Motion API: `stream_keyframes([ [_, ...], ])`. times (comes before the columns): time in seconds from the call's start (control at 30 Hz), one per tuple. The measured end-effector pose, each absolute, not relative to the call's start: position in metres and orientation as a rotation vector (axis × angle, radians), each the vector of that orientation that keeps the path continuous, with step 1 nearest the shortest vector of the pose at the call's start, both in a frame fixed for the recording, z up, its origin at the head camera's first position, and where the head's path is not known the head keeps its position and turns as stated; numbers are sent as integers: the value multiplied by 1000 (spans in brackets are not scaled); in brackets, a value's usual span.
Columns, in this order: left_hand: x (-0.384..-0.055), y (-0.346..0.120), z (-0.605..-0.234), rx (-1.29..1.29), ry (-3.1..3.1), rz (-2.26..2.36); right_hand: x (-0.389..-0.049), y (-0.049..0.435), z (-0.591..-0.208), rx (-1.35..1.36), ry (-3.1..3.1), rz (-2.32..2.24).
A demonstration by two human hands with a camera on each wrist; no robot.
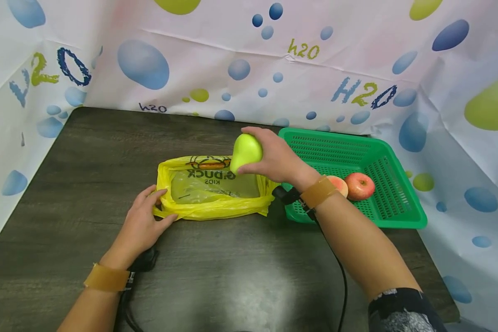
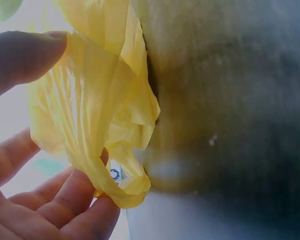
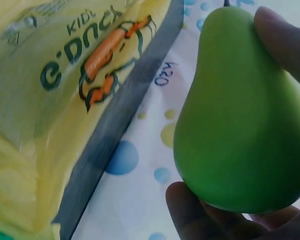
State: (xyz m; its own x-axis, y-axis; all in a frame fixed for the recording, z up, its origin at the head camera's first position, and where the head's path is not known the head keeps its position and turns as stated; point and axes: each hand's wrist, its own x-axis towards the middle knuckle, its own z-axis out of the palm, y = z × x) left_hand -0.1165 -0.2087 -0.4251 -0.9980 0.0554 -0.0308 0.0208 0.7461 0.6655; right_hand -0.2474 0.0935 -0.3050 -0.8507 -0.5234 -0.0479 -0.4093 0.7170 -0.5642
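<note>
A green pear (image 1: 246, 152) is in my right hand (image 1: 280, 159), gripped between thumb and fingers above the right part of a yellow plastic bag (image 1: 220, 210). The right wrist view shows the pear (image 3: 240, 115) close up, its dark stem at the top. The bag lies on the table with its mouth spread wide and dark duck-brand print on its far inner side. At the bag's left end, my left hand (image 1: 143, 226) holds the edge. In the left wrist view, thumb and fingers (image 2: 72, 197) are around the crumpled yellow plastic (image 2: 90, 95).
To the right stands a green plastic basket (image 1: 402, 184) with perforated walls. It holds a red apple (image 1: 359, 186) and a paler, pinkish fruit (image 1: 338, 184) partly behind my right wrist. A patterned white sheet (image 1: 216, 46) hangs behind the dark table (image 1: 216, 263). A black cable (image 1: 343, 281) trails from my right wrist.
</note>
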Motion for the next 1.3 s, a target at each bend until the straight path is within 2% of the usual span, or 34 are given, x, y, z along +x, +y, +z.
stream_keyframes([
  [0.57, -119, -212, -419, 55, 2890, 1087, -244, 44, -327, -711, 2590, -732],
  [0.8, -116, -214, -420, 82, 2900, 1101, -244, 23, -348, -673, 2509, -743],
  [1.3, -115, -211, -419, 115, 2909, 1115, -236, -1, -377, -596, 2489, -767],
])
